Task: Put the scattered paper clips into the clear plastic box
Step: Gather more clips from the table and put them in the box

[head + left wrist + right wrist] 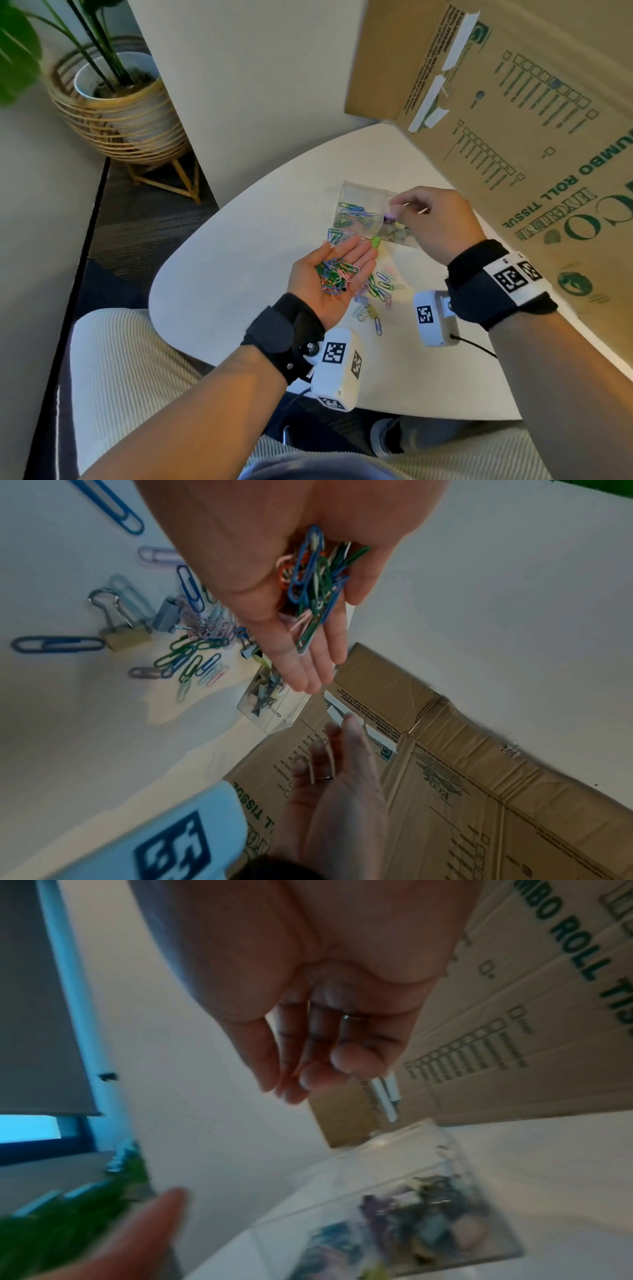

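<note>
My left hand (349, 253) lies palm up and flat just in front of the clear plastic box (346, 187), carrying a heap of coloured paper clips (337, 274). The same heap (315, 582) fills the palm in the left wrist view. My right hand (394, 205) hovers over the box with loosely bent fingers, and I see nothing in it. The box's left compartment holds paper clips (356, 214); its right one holds binder clips (397, 231). More paper clips (382, 287) lie scattered on the white table (239, 274) between my wrists, and several (337, 234) lie against the box.
A big cardboard carton (513, 120) stands along the table's right side, close behind the box. Binder clips (370, 311) lie among the loose paper clips, and a green one (376, 242) sits by the box. A potted plant (113, 96) stands on the floor at far left.
</note>
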A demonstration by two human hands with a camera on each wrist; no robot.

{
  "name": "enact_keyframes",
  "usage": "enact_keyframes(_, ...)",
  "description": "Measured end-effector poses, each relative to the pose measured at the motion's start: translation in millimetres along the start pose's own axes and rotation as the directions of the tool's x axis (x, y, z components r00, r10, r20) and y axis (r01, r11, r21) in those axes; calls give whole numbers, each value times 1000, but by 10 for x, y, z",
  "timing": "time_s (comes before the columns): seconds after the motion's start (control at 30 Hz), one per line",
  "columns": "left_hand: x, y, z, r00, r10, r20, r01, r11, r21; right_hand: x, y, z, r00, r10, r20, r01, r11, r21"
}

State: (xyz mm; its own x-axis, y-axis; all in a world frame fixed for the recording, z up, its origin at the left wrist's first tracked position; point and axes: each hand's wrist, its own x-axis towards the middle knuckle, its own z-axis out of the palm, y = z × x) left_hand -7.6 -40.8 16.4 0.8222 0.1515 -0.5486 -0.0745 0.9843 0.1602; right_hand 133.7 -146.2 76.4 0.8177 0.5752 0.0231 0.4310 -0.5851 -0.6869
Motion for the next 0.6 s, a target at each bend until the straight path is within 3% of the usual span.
enact_keyframes(0.1, 8, -1, 19, 999, 21, -25, -20, 1000, 12, -264, -269, 70, 939, -118, 322, 98, 992, 78)
enact_keyframes(0.2, -5, 8, 42, 999, 23, -42, -23, 1000, 2, -427, -391, 166, 840, -114, 530, 218, 966, -137)
enact_keyframes(0.3, -12, -5, 68, 998, 48, -45, -48, 999, 4, -459, -414, 235, 831, -107, 547, 294, 918, -267)
enact_keyframes(0.6, -55, -9, 59, 999, 53, 14, -53, 999, -12, -446, -438, 206, 839, -202, 505, 370, 893, -258)
